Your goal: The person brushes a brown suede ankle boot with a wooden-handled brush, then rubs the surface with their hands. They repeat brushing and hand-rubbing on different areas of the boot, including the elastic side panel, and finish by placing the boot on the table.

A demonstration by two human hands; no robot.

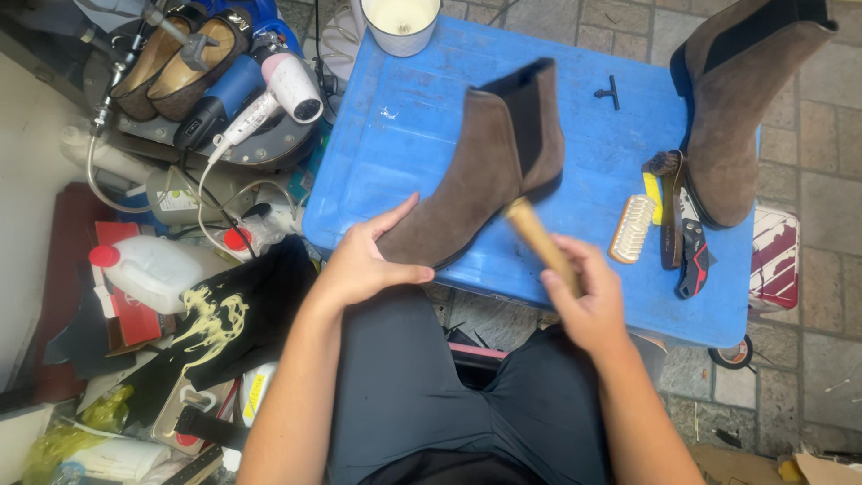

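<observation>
The brown suede ankle boot (489, 166) is held over the near edge of the blue worktop (404, 135). The left hand (364, 260) is closed around the toe end, thumb on the upper and fingers wrapped beneath, apparently to steady the boot and present its side. The right hand (588, 301) is clenched around a wooden-handled tool (539, 238), whose far end meets the boot close to the heel; the working end is hidden behind the boot, so its kind cannot be told. The grip is judged to allow firm pressure against the suede.

The boot's long axis is seen to run diagonally: the toe points towards the left hand and the person's lap, while the heel and the black elastic-sided shaft opening rise away from both hands. The sole faces the right hand.

Beyond the right hand, a matching second boot (745, 99) stands at the worktop's far corner. Between it and the right hand, a pale brush (631, 229) and a red-and-black cutting tool (690, 247) are laid. A white cup (401, 22) stands well beyond the left hand.
</observation>
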